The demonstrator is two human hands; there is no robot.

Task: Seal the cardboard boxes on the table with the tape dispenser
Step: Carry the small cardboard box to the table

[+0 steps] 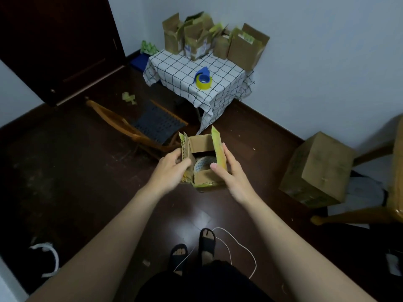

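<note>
Near, mid-air over dark floor: left hand [172, 168] gripping left side of open box [204, 162], right hand [229, 171] gripping right side. Far on checked bench [174, 68]: dispenser [203, 78], four open boxes [213, 40].

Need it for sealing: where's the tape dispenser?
The tape dispenser sits on the checked tablecloth, ahead of the hands, in front of the open boxes.

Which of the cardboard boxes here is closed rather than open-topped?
The large box at the right, tilted by the chair. The held box and the boxes on the table all have raised flaps.
</note>
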